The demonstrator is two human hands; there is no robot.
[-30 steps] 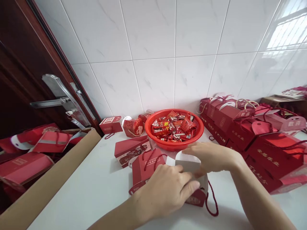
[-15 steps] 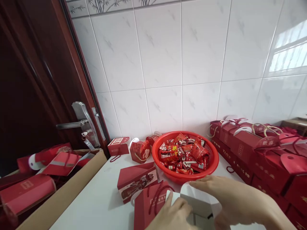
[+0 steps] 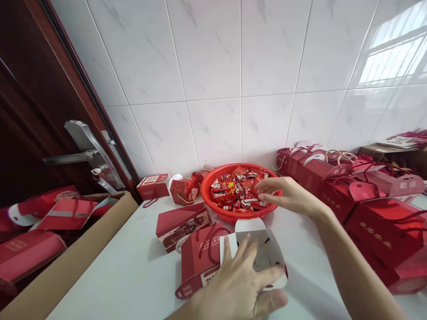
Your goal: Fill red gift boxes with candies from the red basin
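An open gift box (image 3: pixel 274 244), white inside with its flaps raised, stands in front of the basket. My left hand (image 3: pixel 238 278) lies spread across its near left side, fingers apart, and covers part of it. Over the right side of a red plastic basket (image 3: pixel 207 195) reaches my right hand (image 3: pixel 283 192), fingers slightly curved and apart, nothing seen in it. Wrapped candies (image 3: pixel 233 191) fill the basket, and the fingertips hover at or just above them; contact I cannot tell. Against the open box's left side rests a red box with a rope handle (image 3: pixel 196 253).
Another red box (image 3: pixel 180 224) and several small ones, including a red cube-shaped box (image 3: pixel 153 186), stand left of the basket. A cardboard carton (image 3: pixel 76 253) of red boxes is at left, beside a door handle (image 3: pixel 83 151). Stacked red gift boxes (image 3: pixel 376 231) line the right.
My right hand has left the open box and moved up to the candies in the basket. My left hand has spread out over the box. The view has tilted down and shifted right.
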